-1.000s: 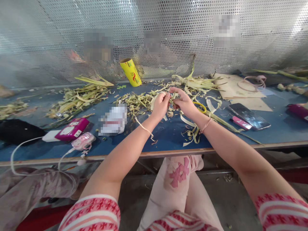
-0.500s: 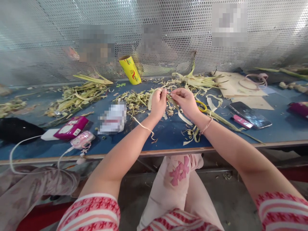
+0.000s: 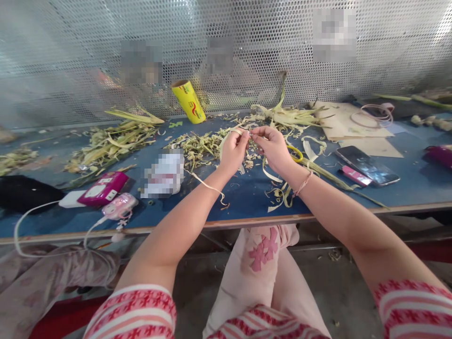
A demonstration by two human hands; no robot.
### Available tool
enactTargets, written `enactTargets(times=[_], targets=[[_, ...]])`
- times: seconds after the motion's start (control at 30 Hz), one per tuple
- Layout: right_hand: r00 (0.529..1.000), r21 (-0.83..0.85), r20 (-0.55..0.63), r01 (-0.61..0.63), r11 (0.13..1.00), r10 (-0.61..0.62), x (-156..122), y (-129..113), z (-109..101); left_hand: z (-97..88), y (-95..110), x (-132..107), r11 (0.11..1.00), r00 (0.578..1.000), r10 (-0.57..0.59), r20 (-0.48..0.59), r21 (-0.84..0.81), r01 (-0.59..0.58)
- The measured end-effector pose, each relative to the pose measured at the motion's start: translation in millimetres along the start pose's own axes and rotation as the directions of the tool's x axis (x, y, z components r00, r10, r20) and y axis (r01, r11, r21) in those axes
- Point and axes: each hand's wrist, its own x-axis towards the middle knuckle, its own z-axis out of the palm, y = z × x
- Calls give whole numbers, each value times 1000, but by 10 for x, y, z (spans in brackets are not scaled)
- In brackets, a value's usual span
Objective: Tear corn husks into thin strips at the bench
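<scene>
Over the middle of the table, my left hand [image 3: 234,153] is closed on a pale plant strip [image 3: 224,137] that curves behind its knuckles. My right hand [image 3: 272,147] meets it fingertip to fingertip, thumb and forefinger pinched at the strip's end; the exact grip is too small to see clearly. Another pale curled strip [image 3: 270,173] shows just below my right hand. A heap of greenish-yellow plant scraps [image 3: 199,147] lies behind and left of my hands. Beside my right wrist is a yellow loop-shaped handle [image 3: 296,154].
A yellow tube [image 3: 189,102] leans near the perforated metal panel [image 3: 261,56]. Leaf piles [image 3: 109,141] lie left, husks [image 3: 291,115] behind. Right are a phone [image 3: 367,165] and cardboard [image 3: 348,123]; left, a magenta box [image 3: 104,188] and a white cable [image 3: 26,214]. Another person's leg [image 3: 63,270] shows lower left.
My hands have drawn slightly closer together, fingertips now meeting. The strip that hung from between them toward the right is now mostly hidden by my right hand.
</scene>
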Motion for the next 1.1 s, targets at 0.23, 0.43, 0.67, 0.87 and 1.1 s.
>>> enactTargets(times=[0.23, 0.43, 0.67, 0.87, 1.1], targets=[[999, -33, -37, -22, 999, 20, 9, -3, 1, 17, 31, -19, 986, 988, -105, 110, -121, 118], [991, 38, -68, -109, 993, 111, -7, -29, 29, 33, 49, -28, 969, 970, -181, 163, -140, 204], [995, 62, -80, -56, 997, 61, 23, 3, 28, 61, -26, -2, 972, 982, -163, 92, -156, 176], [997, 91, -47, -64, 994, 68, 8, -23, 38, 62, -50, 5, 979, 984, -174, -20, -108, 171], [999, 87, -34, -26, 996, 29, 10, 3, 69, 72, -121, 49, 991, 978, -131, -162, -8, 132]])
